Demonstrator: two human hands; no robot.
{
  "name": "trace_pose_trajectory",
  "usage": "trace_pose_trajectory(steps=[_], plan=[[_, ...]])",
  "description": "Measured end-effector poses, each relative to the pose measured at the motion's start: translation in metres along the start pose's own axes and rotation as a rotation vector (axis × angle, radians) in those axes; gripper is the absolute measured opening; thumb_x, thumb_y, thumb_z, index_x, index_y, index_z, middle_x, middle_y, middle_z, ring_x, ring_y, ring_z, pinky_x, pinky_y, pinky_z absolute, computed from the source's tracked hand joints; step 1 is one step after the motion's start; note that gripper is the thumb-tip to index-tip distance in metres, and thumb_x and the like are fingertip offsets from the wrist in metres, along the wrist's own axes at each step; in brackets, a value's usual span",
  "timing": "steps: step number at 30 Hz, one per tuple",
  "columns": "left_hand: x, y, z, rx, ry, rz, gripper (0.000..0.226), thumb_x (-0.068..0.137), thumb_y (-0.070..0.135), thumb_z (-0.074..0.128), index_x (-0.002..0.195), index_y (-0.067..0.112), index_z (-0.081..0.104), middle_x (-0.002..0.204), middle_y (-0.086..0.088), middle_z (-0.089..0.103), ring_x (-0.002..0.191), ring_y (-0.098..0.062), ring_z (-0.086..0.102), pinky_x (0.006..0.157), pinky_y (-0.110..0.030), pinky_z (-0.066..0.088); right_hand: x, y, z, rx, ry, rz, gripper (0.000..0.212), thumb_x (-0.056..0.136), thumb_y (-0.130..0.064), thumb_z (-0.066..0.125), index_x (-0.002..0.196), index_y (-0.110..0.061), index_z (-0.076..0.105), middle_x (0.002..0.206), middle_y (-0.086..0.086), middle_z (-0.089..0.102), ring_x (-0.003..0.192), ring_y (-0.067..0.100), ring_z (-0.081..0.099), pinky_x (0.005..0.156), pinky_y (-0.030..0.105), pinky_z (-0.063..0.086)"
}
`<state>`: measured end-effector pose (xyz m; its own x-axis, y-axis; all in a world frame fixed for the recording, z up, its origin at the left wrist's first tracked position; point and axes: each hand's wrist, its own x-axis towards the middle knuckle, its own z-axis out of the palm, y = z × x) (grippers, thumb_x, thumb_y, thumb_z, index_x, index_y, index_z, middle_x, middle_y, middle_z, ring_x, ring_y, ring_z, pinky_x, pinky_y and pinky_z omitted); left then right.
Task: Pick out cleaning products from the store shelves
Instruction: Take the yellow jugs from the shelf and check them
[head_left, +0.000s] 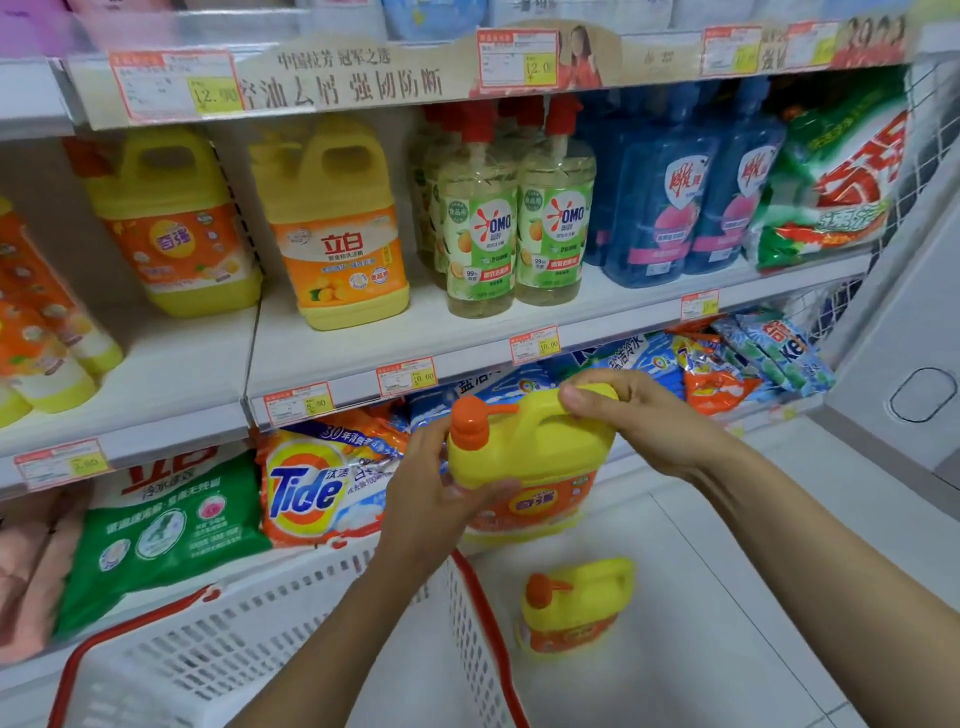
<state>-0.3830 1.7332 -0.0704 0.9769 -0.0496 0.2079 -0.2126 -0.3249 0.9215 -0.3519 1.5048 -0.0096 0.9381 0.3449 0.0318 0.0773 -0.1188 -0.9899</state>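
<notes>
I have both hands on 1 yellow jug (530, 452) with an orange pump cap. It is held in mid-air in front of the lower shelf, toward 5 o'clock from frame centre. The right hand (639, 415) curls over its top handle from 3 o'clock. The left hand (441, 499) wraps its shoulder from 9 o'clock, thumb across the label. At 6 o'clock below it, a second jug (576, 608) stands upright on a white surface, just beside the red-rimmed basket (291, 608) at 7 o'clock. OMO bottles (480, 234) stand at 12 o'clock, and a Tide bag (311, 488) lies at 9.
</notes>
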Motion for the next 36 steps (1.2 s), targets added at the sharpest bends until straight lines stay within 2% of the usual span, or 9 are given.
trace_pose_trajectory(steps=[3, 5, 12, 15, 19, 23, 25, 30, 36], plan=[[0.014, -0.016, 0.015, -0.112, -0.142, -0.033, 0.035, 0.082, 0.048, 0.064, 0.114, 0.035, 0.059, 0.106, 0.016, 0.065, 0.099, -0.001, 0.062, 0.075, -0.012, 0.049, 0.004, 0.039, -0.015, 0.046, 0.062, -0.006, 0.016, 0.083, -0.023, 0.063, 0.084, -0.008, 0.067, 0.087, 0.000, 0.063, 0.081, 0.009, 0.061, 0.072, 0.018, 0.046], [0.017, -0.030, 0.031, -0.136, -0.177, -0.062, 0.030, 0.086, 0.044, 0.057, 0.112, 0.029, 0.062, 0.101, 0.015, 0.069, 0.093, 0.001, 0.065, 0.078, -0.017, 0.052, 0.007, 0.068, -0.025, 0.069, 0.073, 0.035, 0.014, 0.083, -0.023, 0.064, 0.081, -0.010, 0.068, 0.094, 0.004, 0.061, 0.084, 0.013, 0.060, 0.073, 0.022, 0.045], [0.026, -0.092, 0.080, 0.082, -0.270, -0.162, 0.015, 0.092, 0.031, 0.065, 0.106, 0.029, 0.060, 0.104, 0.006, 0.069, 0.100, -0.010, 0.065, 0.086, -0.018, 0.049, 0.011, 0.172, -0.049, 0.110, 0.095, 0.195, 0.011, 0.084, -0.030, 0.074, 0.079, -0.020, 0.072, 0.102, -0.001, 0.062, 0.090, 0.012, 0.061, 0.077, 0.020, 0.044], [0.030, -0.110, 0.091, 0.274, -0.362, -0.143, 0.022, 0.094, 0.026, 0.063, 0.114, 0.026, 0.055, 0.104, 0.005, 0.066, 0.100, -0.013, 0.062, 0.081, -0.011, 0.042, 0.014, 0.211, -0.049, 0.118, 0.081, 0.257, 0.009, 0.082, -0.029, 0.075, 0.079, -0.021, 0.072, 0.103, 0.001, 0.062, 0.087, 0.010, 0.061, 0.074, 0.016, 0.045], [0.040, -0.132, 0.100, 0.687, -0.557, -0.156, 0.038, 0.099, 0.035, 0.050, 0.130, 0.015, 0.044, 0.113, -0.009, 0.065, 0.105, -0.025, 0.061, 0.090, -0.035, 0.045, 0.023, 0.254, -0.047, 0.139, 0.078, 0.388, 0.028, 0.079, -0.028, 0.074, 0.099, -0.009, 0.069, 0.115, 0.003, 0.064, 0.094, 0.009, 0.063, 0.083, 0.019, 0.047], [0.039, -0.148, 0.105, 0.906, -0.634, -0.145, 0.044, 0.098, 0.044, 0.047, 0.133, 0.019, 0.041, 0.116, -0.010, 0.063, 0.106, -0.027, 0.060, 0.085, -0.035, 0.043, 0.023, 0.271, -0.045, 0.060, -0.024, 0.486, 0.034, 0.085, -0.033, 0.071, 0.114, -0.016, 0.069, 0.113, -0.006, 0.068, 0.105, 0.010, 0.062, 0.086, 0.017, 0.046], [0.038, -0.152, 0.103, 0.944, -0.643, -0.115, 0.042, 0.097, 0.045, 0.047, 0.130, 0.019, 0.043, 0.114, -0.009, 0.064, 0.104, -0.026, 0.060, 0.079, -0.033, 0.042, 0.024, 0.271, -0.045, 0.009, -0.061, 0.491, 0.038, 0.082, -0.041, 0.071, 0.114, -0.021, 0.068, 0.117, -0.005, 0.066, 0.108, 0.008, 0.061, 0.088, 0.016, 0.047], [0.030, -0.150, 0.098, 0.894, -0.661, -0.034, 0.033, 0.097, 0.044, 0.049, 0.120, 0.021, 0.046, 0.106, -0.003, 0.065, 0.096, -0.020, 0.061, 0.069, -0.026, 0.033, 0.029, 0.268, -0.049, -0.130, -0.148, 0.493, 0.031, 0.087, -0.041, 0.069, 0.111, -0.022, 0.068, 0.129, -0.002, 0.058, 0.120, 0.018, 0.054, 0.109, 0.036, 0.042], [0.014, -0.145, 0.097, 0.874, -0.734, -0.065, 0.033, 0.095, 0.047, 0.051, 0.114, 0.021, 0.049, 0.108, -0.001, 0.062, 0.097, -0.017, 0.058, 0.080, -0.029, 0.047, 0.006, 0.260, -0.044, -0.179, -0.172, 0.497, 0.031, 0.087, -0.044, 0.067, 0.109, -0.023, 0.068, 0.126, -0.006, 0.059, 0.117, 0.013, 0.057, 0.108, 0.034, 0.043]])
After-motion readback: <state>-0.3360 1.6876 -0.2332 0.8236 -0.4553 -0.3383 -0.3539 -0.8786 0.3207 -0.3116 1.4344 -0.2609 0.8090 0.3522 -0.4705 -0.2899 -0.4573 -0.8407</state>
